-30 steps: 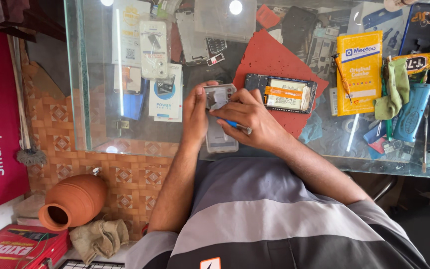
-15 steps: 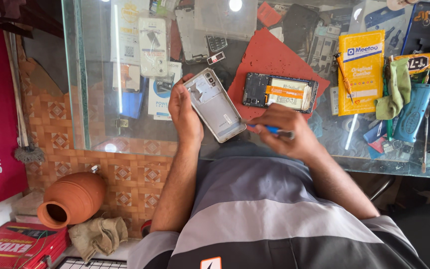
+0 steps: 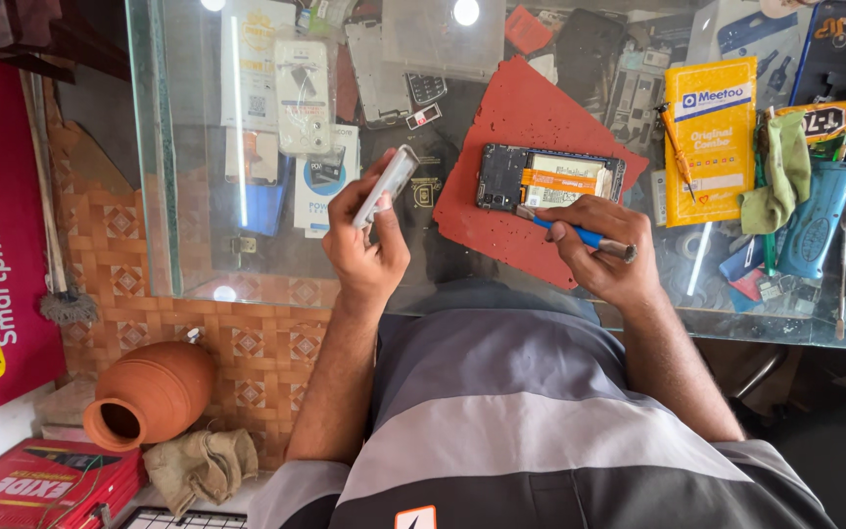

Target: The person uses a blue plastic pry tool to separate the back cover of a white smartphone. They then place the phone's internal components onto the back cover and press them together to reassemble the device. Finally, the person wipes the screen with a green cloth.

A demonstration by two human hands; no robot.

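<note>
A thin silvery phone back cover point(image 3: 387, 183) is gripped by the left hand point(image 3: 364, 245); a blue-handled screwdriver point(image 3: 580, 234) is clasped by the right hand point(image 3: 604, 255) beside the opened phone point(image 3: 548, 179).

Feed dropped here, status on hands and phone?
Left hand grips back cover. Right hand holds blue tool beside opened phone. Nothing blocking.

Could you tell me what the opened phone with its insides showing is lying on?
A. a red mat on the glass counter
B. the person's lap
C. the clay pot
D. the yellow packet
A: the opened phone lies flat on the red mat spread over the glass counter, and the right hand points a blue-handled tool at its near edge.
</note>
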